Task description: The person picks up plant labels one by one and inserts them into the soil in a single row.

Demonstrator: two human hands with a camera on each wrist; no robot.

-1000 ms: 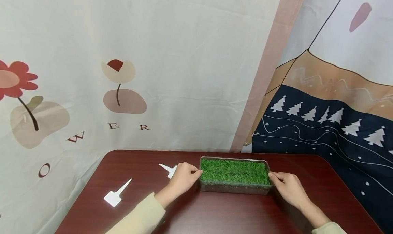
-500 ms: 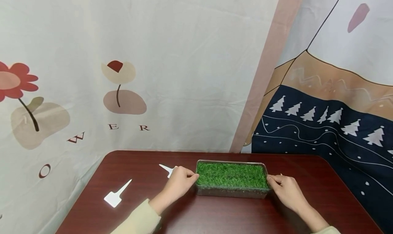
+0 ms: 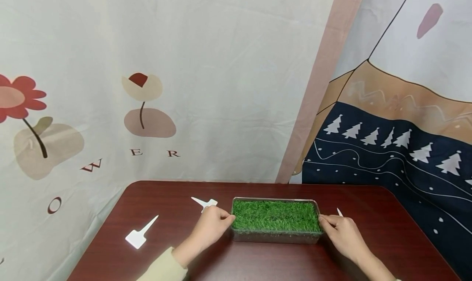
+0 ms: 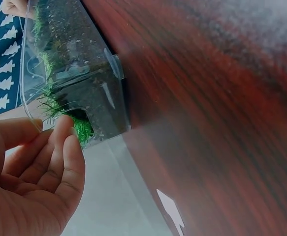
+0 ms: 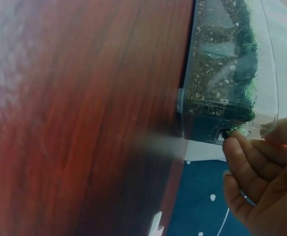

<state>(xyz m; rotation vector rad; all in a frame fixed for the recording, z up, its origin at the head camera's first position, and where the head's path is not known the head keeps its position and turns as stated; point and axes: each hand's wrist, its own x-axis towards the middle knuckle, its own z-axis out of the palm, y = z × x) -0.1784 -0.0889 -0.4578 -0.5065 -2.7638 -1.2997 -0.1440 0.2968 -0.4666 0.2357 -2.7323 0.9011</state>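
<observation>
A clear plastic box [image 3: 274, 237] of dark soil, topped with green grass [image 3: 274, 216], sits on the table in the head view. At its left end my left hand [image 3: 209, 228] pinches the rim between thumb and fingers. My right hand [image 3: 343, 236] grips the opposite end of the rim in the same way. Soil and pale specks show through the box wall [image 4: 101, 93] in the left wrist view. The right wrist view shows the thumb and fingertips of the right hand [image 5: 266, 172] at the rim's corner.
On the dark red table [image 3: 236, 268], a white T-shaped plant label [image 3: 136, 239] lies at left. Another white label [image 3: 211, 203] lies behind my left hand. The tip of a white piece [image 3: 339, 212] shows behind my right hand. Printed curtains [image 3: 228, 88] hang behind the table.
Both hands have drawn the box towards me and slightly left across the table. More of the label behind the left hand shows, and a white tip has appeared behind the right hand.
</observation>
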